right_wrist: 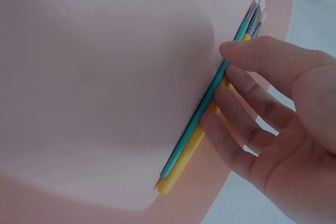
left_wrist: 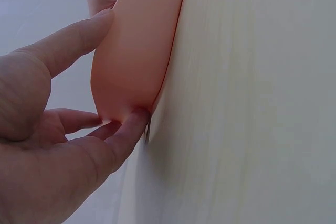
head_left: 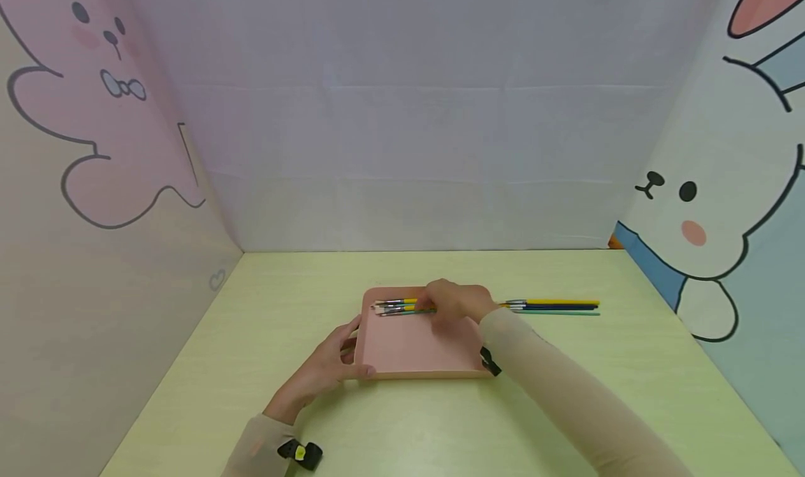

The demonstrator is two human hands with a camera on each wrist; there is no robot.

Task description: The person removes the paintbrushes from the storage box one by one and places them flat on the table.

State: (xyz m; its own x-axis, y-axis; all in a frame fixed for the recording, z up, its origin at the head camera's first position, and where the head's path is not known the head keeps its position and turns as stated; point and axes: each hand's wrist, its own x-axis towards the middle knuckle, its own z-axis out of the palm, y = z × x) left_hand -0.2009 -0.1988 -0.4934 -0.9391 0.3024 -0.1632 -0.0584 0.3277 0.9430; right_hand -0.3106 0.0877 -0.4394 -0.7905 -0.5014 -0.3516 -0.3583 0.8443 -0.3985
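A shallow pink tray [head_left: 415, 348] lies on the table. My left hand [head_left: 327, 358] grips its left side, the thumb at the near rim and the fingers around the outer wall, as the left wrist view shows up close. Inside the tray, along its far side, several paintbrushes [head_left: 399, 311] lie with bristles pointing left. My right hand [head_left: 455, 301] pinches them between thumb and fingers. Seen from the right wrist, a teal handle [right_wrist: 197, 114] lies beside a yellow handle [right_wrist: 181, 166], with metal ferrules at the upper end. The fingers partly hide the handles.
More paintbrushes [head_left: 560, 304], with yellow, dark blue and teal handles, lie side by side just right of the tray. Pale wood-look table [head_left: 207, 393] runs back to a white rear wall [head_left: 402, 149]. Side walls carry cartoon animals.
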